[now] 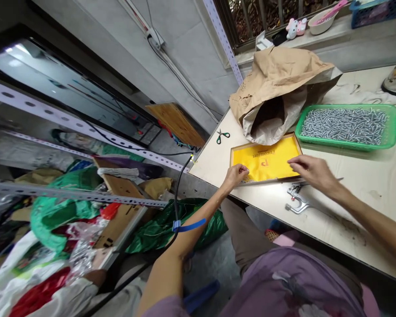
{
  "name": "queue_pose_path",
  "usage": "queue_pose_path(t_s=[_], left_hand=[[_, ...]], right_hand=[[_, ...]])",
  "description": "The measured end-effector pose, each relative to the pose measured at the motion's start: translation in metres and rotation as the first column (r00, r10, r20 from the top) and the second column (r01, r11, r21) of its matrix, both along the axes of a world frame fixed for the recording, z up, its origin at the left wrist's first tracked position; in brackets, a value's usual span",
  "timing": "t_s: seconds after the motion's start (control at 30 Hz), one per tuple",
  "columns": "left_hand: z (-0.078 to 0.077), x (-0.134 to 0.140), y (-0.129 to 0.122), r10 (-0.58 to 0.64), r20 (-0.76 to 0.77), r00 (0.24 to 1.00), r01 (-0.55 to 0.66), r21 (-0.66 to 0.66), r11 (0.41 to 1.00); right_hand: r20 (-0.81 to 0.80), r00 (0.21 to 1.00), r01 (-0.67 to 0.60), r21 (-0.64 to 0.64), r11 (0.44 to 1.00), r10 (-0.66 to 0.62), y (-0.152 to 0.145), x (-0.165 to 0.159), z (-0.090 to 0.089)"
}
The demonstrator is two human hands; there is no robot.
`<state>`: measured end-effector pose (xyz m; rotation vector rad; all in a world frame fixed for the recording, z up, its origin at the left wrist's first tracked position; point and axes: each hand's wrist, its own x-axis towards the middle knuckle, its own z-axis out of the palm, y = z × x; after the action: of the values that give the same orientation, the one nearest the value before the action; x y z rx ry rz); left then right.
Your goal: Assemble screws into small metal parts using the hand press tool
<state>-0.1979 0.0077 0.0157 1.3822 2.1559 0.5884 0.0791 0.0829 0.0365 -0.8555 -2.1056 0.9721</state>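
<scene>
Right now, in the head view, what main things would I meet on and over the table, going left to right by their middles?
Scissors → left hand → shallow yellow-bottomed tray → right hand → green basket.

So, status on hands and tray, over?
Left hand at near-left corner of yellow-lined tray. Right hand over its right end. Paper bag crowding far edge.

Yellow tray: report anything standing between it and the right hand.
Nothing visible does: the right hand is at the right end of the yellow tray. The paper bag lies beyond its far edge.
</scene>
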Motion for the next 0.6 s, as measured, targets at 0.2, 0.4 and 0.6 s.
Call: queue_pose_path(t_s=[0.2,0.4,0.6], left_hand=[[0.014,0.038,0.0,0.054,0.455,0.889,-0.121,0.121,0.985],[0.025,0.043,-0.004,0.125,0.644,0.755,-0.218,0.066,0.974],[0.029,0.021,-0.013,0.268,0.745,0.611,-0.364,-0.036,0.931]], right_hand=[[-0.081,0.996,-0.052,-0.14,0.989,0.041,-0.015,-0.082,-0.009],[-0.138,0.99,-0.055,-0.23,0.972,0.024,-0.013,-0.104,-0.021],[-0.144,0.989,-0.081,-0.303,0.949,0.039,-0.01,-0.129,-0.038]])
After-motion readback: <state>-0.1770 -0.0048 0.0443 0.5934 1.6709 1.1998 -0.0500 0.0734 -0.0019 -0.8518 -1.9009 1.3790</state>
